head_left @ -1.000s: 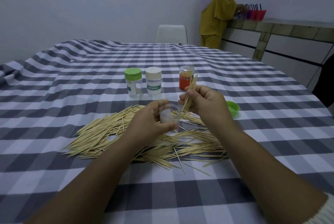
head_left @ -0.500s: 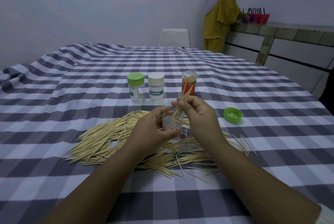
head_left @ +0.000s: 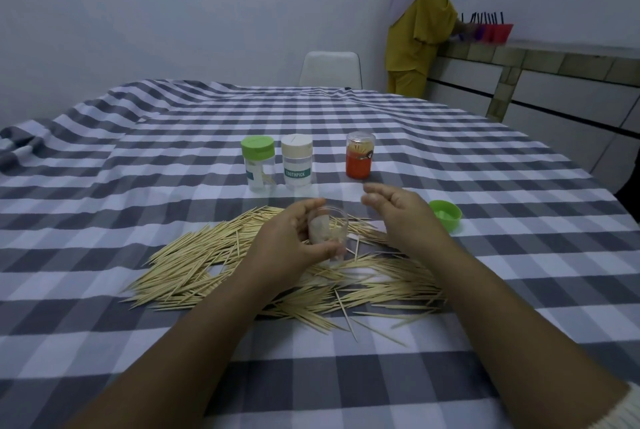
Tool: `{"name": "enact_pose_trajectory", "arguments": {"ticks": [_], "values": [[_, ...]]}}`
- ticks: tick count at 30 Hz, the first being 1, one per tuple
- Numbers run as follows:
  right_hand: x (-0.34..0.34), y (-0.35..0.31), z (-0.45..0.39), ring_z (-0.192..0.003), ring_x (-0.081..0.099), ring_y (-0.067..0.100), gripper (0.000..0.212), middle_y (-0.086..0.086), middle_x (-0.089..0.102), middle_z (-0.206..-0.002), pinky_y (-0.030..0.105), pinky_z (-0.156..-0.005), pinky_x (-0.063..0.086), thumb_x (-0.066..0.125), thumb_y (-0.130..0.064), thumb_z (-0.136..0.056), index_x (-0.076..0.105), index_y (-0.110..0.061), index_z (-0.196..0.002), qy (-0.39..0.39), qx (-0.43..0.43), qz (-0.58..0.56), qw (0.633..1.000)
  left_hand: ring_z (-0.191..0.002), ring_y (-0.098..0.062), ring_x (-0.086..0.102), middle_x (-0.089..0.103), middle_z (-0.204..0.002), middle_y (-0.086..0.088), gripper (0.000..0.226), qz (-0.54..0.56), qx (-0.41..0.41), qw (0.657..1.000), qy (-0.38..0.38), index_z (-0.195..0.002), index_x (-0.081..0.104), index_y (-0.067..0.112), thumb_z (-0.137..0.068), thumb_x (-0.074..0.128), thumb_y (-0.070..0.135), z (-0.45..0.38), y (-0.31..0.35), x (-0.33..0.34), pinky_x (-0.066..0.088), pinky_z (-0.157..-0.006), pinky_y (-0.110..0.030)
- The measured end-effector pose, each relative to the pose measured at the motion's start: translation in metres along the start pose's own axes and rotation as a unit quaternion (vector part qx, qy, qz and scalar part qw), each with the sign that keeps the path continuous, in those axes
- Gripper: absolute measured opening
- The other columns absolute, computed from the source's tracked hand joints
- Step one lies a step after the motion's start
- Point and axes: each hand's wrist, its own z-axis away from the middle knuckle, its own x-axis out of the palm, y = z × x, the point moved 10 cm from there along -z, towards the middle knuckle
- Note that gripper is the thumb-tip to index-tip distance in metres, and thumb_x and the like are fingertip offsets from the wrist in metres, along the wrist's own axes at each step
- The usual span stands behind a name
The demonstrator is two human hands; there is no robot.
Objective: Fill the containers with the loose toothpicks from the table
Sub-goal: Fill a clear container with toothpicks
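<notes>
The left hand (head_left: 294, 241) holds a small clear jar (head_left: 329, 232) just above the bench, its fingers (head_left: 308, 208) curled round the far side and the thumb across the near side. The jar is open at the top and tilted a little; pale toothpicks show inside it, though how many cannot be told. The right hand (head_left: 398, 213) hovers just beside the jar's mouth with its fingers loosely bent and apart, holding nothing.

Behind the hands three more jars stand upright in a row. The one with a green lid (head_left: 258, 163) holds only a few toothpicks. Just beside it stands one with a cream lid (head_left: 296, 160), marked TOOTHPICK; its contents cannot be made out. Apart to the right is an orange jar (head_left: 360, 160) with a clear cap, packed with toothpicks. A loose green cap (head_left: 445, 215) lies on the cloth to the right of the right hand.

The loose toothpicks (head_left: 214, 262) lie in a wide, flat heap under and around both hands, thickest to the left, with a few strays toward the near edge. Bare cloth lies between the heap and the row of jars, and on the near side too.

The bench is covered by a grey and white checked cloth (head_left: 138, 168), rumpled at its far left. A white chair (head_left: 330, 70) stands at the far edge, a person in yellow (head_left: 415, 37) stands at a tiled counter (head_left: 554, 61) to the right, and the walls are plain white.
</notes>
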Motion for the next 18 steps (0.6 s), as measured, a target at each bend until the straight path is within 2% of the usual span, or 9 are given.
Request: {"name": "enact_pose_trajectory", "arguments": {"ticks": [2, 5, 6, 8, 10, 12, 16, 18], "values": [[0.004, 0.024, -0.004, -0.126, 0.044, 0.019, 0.041, 0.003, 0.049, -0.139, 0.031, -0.101, 0.037, 0.045, -0.033, -0.097, 0.047, -0.020, -0.136, -0.053, 0.045, 0.174, 0.982, -0.097, 0.006, 0.063, 0.062, -0.114, 0.013, 0.085, 0.005, -0.004, 1.000, -0.002, -0.135, 0.047, 0.021, -0.060, 0.086, 0.015, 0.000, 0.000, 0.000, 0.051, -0.085, -0.016], [0.014, 0.040, -0.005, -0.133, 0.033, 0.026, 0.060, 0.008, 0.039, -0.145, 0.043, -0.108, 0.032, 0.048, -0.049, -0.092, 0.036, -0.019, -0.143, -0.105, 0.070, 0.342, 0.931, -0.100, 0.005, 0.062, 0.062, -0.118, 0.011, 0.086, 0.011, -0.009, 1.000, -0.004, -0.136, 0.047, 0.020, -0.060, 0.086, 0.013, 0.001, -0.001, 0.000, 0.050, -0.086, -0.016], [0.018, 0.038, -0.006, -0.133, 0.031, 0.027, 0.062, 0.008, 0.038, -0.144, 0.042, -0.107, 0.031, 0.048, -0.051, -0.091, 0.035, -0.019, -0.143, -0.111, 0.060, 0.368, 0.921, -0.101, 0.004, 0.061, 0.061, -0.120, 0.010, 0.086, 0.011, -0.010, 1.000, -0.005, -0.136, 0.047, 0.020, -0.059, 0.086, 0.013, 0.001, -0.001, 0.000, 0.051, -0.087, -0.017], [0.024, 0.031, -0.007, -0.126, 0.035, 0.027, 0.051, 0.009, 0.043, -0.134, 0.039, -0.098, 0.034, 0.047, -0.048, -0.092, 0.045, -0.019, -0.134, -0.113, 0.029, 0.395, 0.911, -0.103, 0.001, 0.061, 0.061, -0.123, 0.007, 0.086, 0.010, -0.011, 1.000, -0.006, -0.136, 0.046, 0.019, -0.060, 0.085, 0.013, 0.001, 0.000, 0.000, 0.051, -0.089, -0.020], [0.029, 0.025, -0.007, -0.116, 0.041, 0.027, 0.034, 0.009, 0.048, -0.119, 0.034, -0.087, 0.036, 0.048, -0.038, -0.095, 0.058, -0.015, -0.118, -0.113, -0.003, 0.411, 0.905, -0.105, -0.001, 0.061, 0.061, -0.125, 0.005, 0.086, 0.008, -0.010, 1.000, -0.006, -0.136, 0.046, 0.019, -0.060, 0.085, 0.012, 0.001, 0.001, 0.000, 0.051, -0.091, -0.022], [0.032, 0.027, -0.010, -0.109, 0.045, 0.027, 0.025, 0.009, 0.050, -0.114, 0.032, -0.081, 0.038, 0.051, -0.025, -0.094, 0.062, -0.012, -0.112, -0.120, -0.005, 0.433, 0.894, -0.106, -0.002, 0.061, 0.061, -0.126, 0.004, 0.086, 0.007, -0.011, 1.000, -0.006, -0.137, 0.046, 0.019, -0.060, 0.085, 0.013, 0.001, 0.002, 0.000, 0.051, -0.092, -0.024], [0.031, 0.030, -0.012, -0.093, 0.050, 0.023, 0.030, 0.006, 0.054, -0.107, 0.032, -0.078, 0.045, 0.056, -0.012, -0.088, 0.061, -0.012, -0.118, -0.139, 0.047, 0.473, 0.869, -0.105, -0.001, 0.061, 0.061, -0.126, 0.005, 0.087, 0.006, -0.011, 1.000, -0.007, -0.136, 0.046, 0.019, -0.058, 0.085, 0.015, 0.001, 0.002, 0.000, 0.051, -0.092, -0.024], [0.030, 0.026, -0.011, -0.086, 0.048, 0.021, 0.029, 0.007, 0.054, -0.104, 0.030, -0.074, 0.043, 0.056, -0.010, -0.088, 0.060, -0.010, -0.117, -0.124, 0.039, 0.497, 0.858, -0.105, 0.000, 0.061, 0.060, -0.126, 0.005, 0.087, -0.001, -0.008, 1.000, -0.004, -0.136, 0.046, 0.019, -0.059, 0.085, 0.015, 0.001, 0.003, -0.001, 0.051, -0.092, -0.023]]}}
